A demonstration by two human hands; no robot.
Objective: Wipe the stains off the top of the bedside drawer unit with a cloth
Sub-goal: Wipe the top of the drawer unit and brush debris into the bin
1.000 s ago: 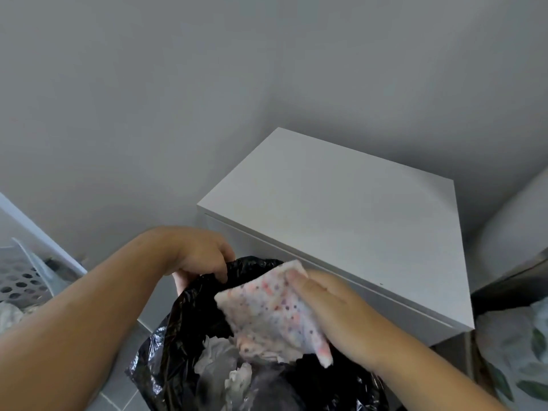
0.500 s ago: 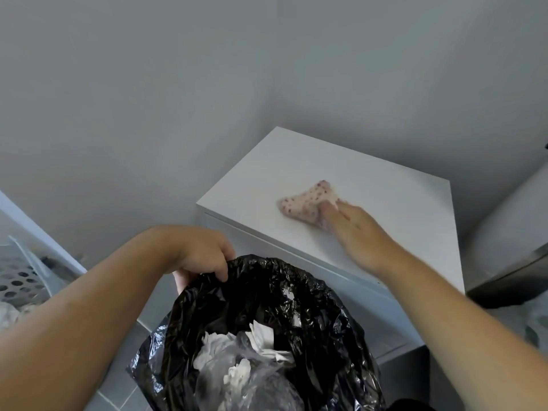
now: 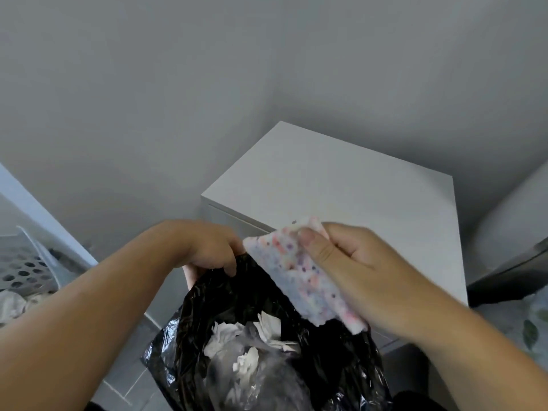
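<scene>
The white bedside drawer unit (image 3: 341, 185) stands in the corner of the room, its flat top bare and pale. My right hand (image 3: 353, 262) grips a white cloth (image 3: 293, 274) with pink and purple dots. The cloth hangs off the unit's front edge, above the mouth of a black bin bag (image 3: 275, 345). My left hand (image 3: 207, 247) pinches the bag's rim and holds it open just left of the cloth. Crumpled white paper and clear plastic lie inside the bag.
A white perforated laundry basket (image 3: 20, 268) with fabric in it sits at the far left. Grey walls meet behind the unit. A bed edge with leaf-patterned bedding (image 3: 530, 327) lies at the right. Grey floor tiles show below the bag.
Half a second ago my right hand pressed the cloth on the unit's top. It has since pulled the cloth back toward me over the bag. My left hand has stayed on the bag's rim.
</scene>
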